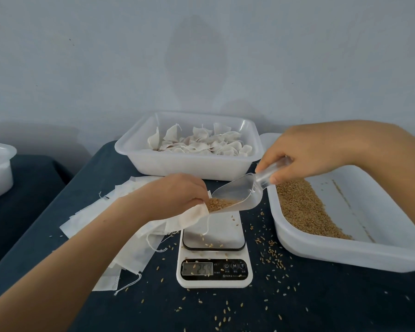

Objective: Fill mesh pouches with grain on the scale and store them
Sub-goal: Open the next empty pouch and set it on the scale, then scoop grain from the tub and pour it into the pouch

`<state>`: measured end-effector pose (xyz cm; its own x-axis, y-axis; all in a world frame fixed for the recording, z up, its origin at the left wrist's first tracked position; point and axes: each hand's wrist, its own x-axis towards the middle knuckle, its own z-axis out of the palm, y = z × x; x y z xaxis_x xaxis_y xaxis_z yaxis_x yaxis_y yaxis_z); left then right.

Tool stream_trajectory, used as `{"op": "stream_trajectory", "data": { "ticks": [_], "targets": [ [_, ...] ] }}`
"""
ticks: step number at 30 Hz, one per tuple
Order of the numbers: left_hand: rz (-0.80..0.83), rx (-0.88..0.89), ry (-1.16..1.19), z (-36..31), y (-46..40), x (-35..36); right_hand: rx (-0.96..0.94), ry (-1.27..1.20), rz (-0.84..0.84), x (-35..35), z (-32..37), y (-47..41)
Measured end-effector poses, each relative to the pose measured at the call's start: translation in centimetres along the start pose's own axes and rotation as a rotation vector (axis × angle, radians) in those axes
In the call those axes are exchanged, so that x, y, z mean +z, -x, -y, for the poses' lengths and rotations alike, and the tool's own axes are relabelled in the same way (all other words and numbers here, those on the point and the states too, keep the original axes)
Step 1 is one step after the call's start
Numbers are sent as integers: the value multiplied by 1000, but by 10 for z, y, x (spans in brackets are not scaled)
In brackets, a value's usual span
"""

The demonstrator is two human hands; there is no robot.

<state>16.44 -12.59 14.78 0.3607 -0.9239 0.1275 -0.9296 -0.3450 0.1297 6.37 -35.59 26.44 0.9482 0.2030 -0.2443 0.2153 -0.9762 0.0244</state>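
Gripping scoop [240,194]: right hand [304,152] | left hand [175,195] pinching pouch [192,215] | dark tablecloth [297,295] | pale wall [201,56]

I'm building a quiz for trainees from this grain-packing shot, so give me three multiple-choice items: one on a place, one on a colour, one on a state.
1. Where does the tray of loose grain lie from the scale?
A. To its right
B. To its left
C. Behind it

2. What colour is the cloth covering the table?
A. White
B. Dark blue
C. Red

3. What does the right hand do with the clear scoop?
A. Rests it in the tray
B. Holds it empty and upright
C. Tips grain from it into the pouch that the left hand holds open

Answers: 1 A, the grain tray sits right of the scale. 2 B, dark blue shows under the scattered grains. 3 C, the scoop's mouth slants down into the pouch, grain at its lip.
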Motion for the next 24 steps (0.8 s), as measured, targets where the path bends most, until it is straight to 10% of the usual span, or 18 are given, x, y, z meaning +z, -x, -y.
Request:
{"op": "stream_trajectory", "data": {
  "ticks": [24],
  "targets": [
    [-78, -68, 34, -1, 8, -2, 16, 180, 122, -38, 33, -20]
  ]
}}
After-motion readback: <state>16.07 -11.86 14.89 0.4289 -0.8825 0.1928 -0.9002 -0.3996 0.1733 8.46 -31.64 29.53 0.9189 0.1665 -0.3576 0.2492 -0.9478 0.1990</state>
